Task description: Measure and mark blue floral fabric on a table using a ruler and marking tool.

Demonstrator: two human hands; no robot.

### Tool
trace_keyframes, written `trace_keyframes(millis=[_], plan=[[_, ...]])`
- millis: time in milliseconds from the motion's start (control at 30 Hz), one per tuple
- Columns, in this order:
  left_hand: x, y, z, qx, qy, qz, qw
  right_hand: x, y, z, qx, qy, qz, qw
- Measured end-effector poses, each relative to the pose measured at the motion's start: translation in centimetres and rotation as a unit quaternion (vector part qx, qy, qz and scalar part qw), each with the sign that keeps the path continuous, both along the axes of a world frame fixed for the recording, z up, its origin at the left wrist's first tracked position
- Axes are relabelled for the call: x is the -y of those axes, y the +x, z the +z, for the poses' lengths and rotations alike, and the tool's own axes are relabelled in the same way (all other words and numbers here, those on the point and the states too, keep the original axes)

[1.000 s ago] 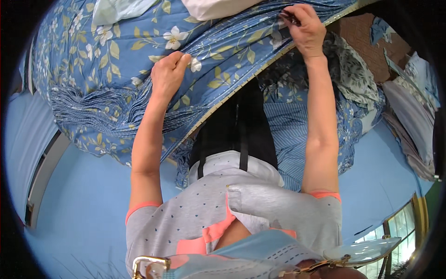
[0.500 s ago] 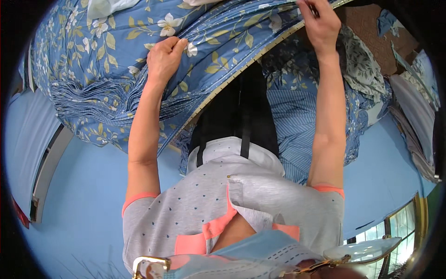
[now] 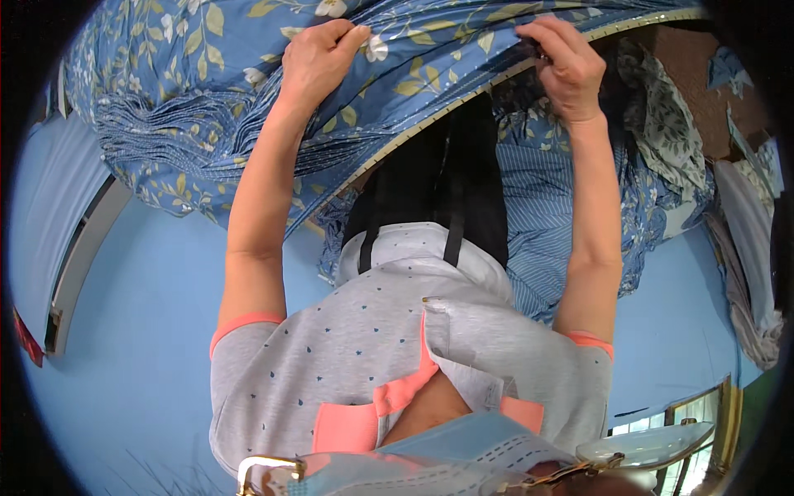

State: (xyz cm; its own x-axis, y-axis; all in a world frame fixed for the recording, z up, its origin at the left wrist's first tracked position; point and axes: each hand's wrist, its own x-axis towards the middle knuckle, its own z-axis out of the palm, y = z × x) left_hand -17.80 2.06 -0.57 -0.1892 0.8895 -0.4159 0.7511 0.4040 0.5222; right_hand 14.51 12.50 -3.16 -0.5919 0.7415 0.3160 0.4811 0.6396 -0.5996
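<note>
Blue fabric (image 3: 227,50) with white flowers and yellow-green leaves spreads across the far side in front of me. My left hand (image 3: 321,62) is closed on a bunched part of it, thumb and fingers pinched together. To the right, my right hand (image 3: 569,68) has its fingers curled at the fabric's near border, thumb partly hidden. Taut folds run between the two hands. Along the near edge beneath the fabric runs a pale yellow strip (image 3: 451,106) with small dark marks. Left of my left forearm, the same fabric lies in many narrow gathered folds (image 3: 174,136).
Blue striped fabric (image 3: 538,194) is heaped below the edge, beside my dark-trousered legs. Farther right lie a grey-white leaf-print cloth (image 3: 674,124) and hanging grey cloth (image 3: 748,240). A pale frame edge (image 3: 78,248) curves at the left, next to a light-blue surface (image 3: 149,331).
My left hand has moved up and to the right. The right hand has come slightly lower, its fingers now bent toward the left. The fabric has shifted upward in view.
</note>
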Motion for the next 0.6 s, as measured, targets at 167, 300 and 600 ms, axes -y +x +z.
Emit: trace_keyframes(millis=[167,300,600], plan=[[0.7,0.1,1.0,0.031,0.011,0.011,0.999,-3.6,-3.8,2.2,0.033,0.034,0.033,0.998],[2.8,2.8,3.2,-0.081,0.267,-0.002,0.96,-4.5,-4.8,2.4,0.082,-0.021,0.027,0.996],[6.8,3.2,4.4,-0.21,0.158,-0.166,0.951,-5.1,-5.0,2.3,0.076,-0.075,0.034,0.994]])
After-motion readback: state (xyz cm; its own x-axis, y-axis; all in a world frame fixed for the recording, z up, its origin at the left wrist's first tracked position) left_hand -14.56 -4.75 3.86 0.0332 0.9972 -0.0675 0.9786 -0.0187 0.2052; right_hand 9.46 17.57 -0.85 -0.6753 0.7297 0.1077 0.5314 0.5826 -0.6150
